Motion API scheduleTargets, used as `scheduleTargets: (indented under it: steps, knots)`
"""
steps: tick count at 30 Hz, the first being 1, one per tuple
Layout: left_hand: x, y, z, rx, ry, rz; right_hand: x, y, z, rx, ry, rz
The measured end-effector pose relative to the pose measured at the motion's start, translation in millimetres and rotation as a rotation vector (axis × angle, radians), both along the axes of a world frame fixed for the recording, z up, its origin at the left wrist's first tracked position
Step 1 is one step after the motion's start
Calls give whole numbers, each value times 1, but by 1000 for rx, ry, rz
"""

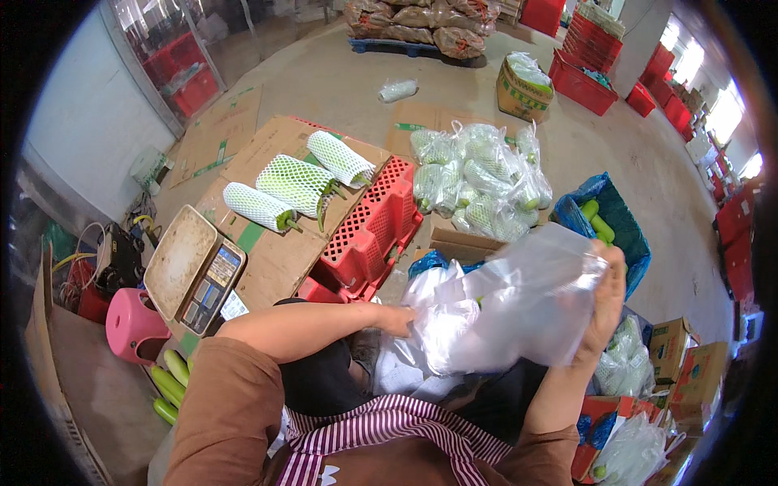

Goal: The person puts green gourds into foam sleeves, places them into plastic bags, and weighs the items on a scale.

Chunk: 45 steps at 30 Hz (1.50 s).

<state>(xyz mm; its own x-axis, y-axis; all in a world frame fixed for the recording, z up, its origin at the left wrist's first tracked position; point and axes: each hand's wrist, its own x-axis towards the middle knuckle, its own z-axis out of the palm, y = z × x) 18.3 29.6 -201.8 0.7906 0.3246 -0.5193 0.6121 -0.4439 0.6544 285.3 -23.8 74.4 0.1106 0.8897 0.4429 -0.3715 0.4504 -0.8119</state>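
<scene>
My right hand point(608, 291) holds up a clear plastic bag point(529, 297) by its edge, and the bag is blurred. My left hand point(396, 320) is at a bundle of thin plastic bags point(440, 322) over my lap; its fingers are partly hidden by the plastic. To the left, several green vegetables in white foam netting, one of them point(298, 180) in the middle, lie on a cardboard sheet point(273, 261) over red plastic crates point(364, 237). A digital scale point(209, 291) stands on the cardboard's near left part. Beyond my hands lies a pile of bagged, netted vegetables point(480, 176).
A blue-lined box point(635, 261) with green vegetables stands right of the pile. A pink stool point(130, 325) and loose long green vegetables point(167, 383) are at left. Cardboard boxes point(699, 376) and bagged vegetables point(626, 358) stand at right; sacks on a pallet point(419, 48) are farther off.
</scene>
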Motion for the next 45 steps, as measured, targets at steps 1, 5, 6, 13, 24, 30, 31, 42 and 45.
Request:
scheduleTargets:
  steps: [1, 5, 6, 13, 24, 30, 31, 42, 45]
  knots:
    - [1, 5, -6, -33, -24, 42, 0, 1, 6, 117, -8, -29]
    - [-5, 18, 46, 78, -91, 228, 4, -8, 3, 10, 16, -171]
    - [-1, 17, 71, 100, -47, 292, 5, -12, 4, 52, 23, -161]
    - [56, -2, 101, 622, -795, 696, -4, -19, -10, -199, -344, 74]
    - [73, 29, 81, 542, -615, 554, 5, -34, -2, -150, 148, -47]
    - [75, 57, 93, 677, -468, 571, -8, -58, -7, -198, 119, 8]
    - [74, 60, 95, 705, -441, 575, -11, -62, -1, -237, 86, -17]
    - [4, 71, 25, 723, 89, 649, 35, -125, 32, -350, -237, -334]
    - [26, 64, 86, 741, -113, 697, 39, -100, -11, -394, -467, -358]
